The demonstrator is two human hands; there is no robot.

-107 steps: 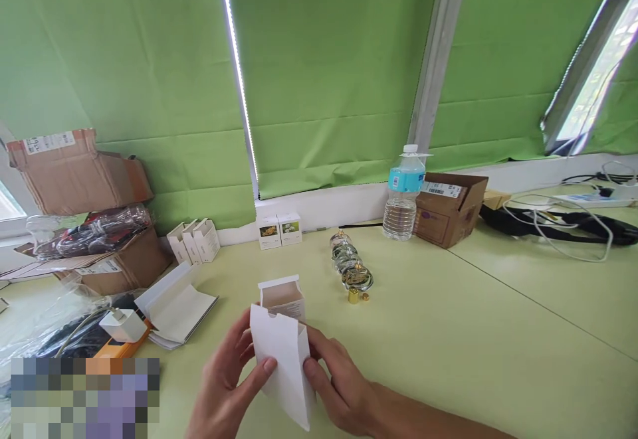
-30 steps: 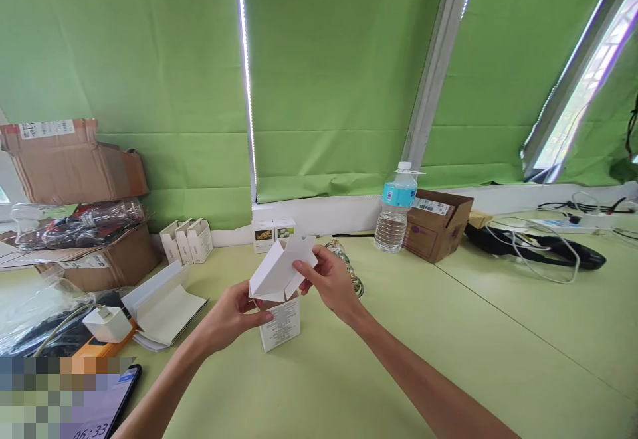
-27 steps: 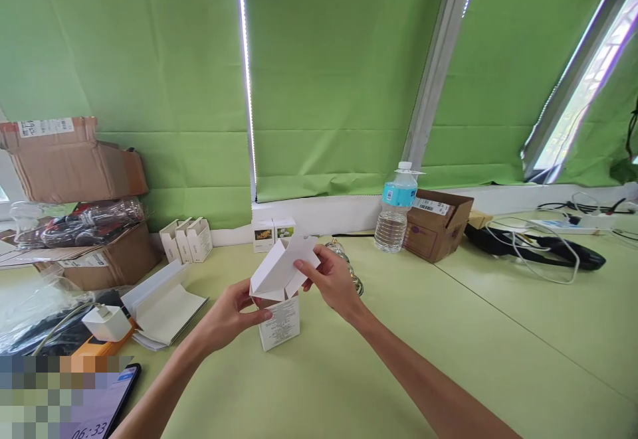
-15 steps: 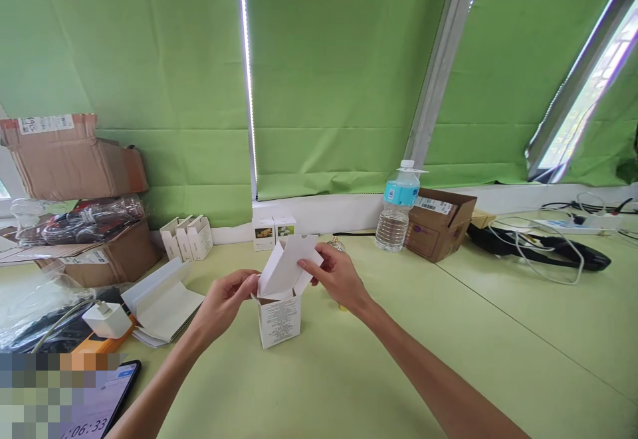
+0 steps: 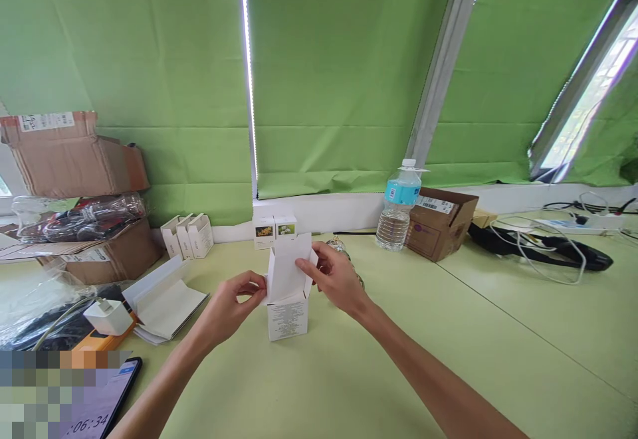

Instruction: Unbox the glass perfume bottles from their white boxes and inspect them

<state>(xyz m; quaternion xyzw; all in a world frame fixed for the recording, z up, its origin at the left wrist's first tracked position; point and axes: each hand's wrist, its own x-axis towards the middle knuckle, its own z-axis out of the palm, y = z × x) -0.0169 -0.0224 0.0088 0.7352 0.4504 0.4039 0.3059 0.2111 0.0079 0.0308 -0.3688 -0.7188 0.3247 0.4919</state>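
Note:
A small white printed box [image 5: 288, 321] stands upright on the table, its top open. A folded white card insert [image 5: 289, 269] rises from the opening, its lower part down inside the box. My right hand [image 5: 339, 279] pinches the insert's right side, thumb on its front face. My left hand [image 5: 239, 301] is closed at the box's upper left corner, fingertips on the side flap. Partly hidden behind my right hand is a shiny gold-coloured object [image 5: 337, 245].
Two small picture boxes [image 5: 275, 232] stand by the wall, and several white cartons [image 5: 188, 236] further left. A water bottle [image 5: 398, 208] and a brown carton [image 5: 438, 226] are at right. Papers [image 5: 164, 309], a white charger [image 5: 110, 317] and a phone [image 5: 117, 396] lie left.
The insert has gone from tilted to nearly upright and sits slightly lower in the box. The box has turned and shifted a little right, both hands moving along.

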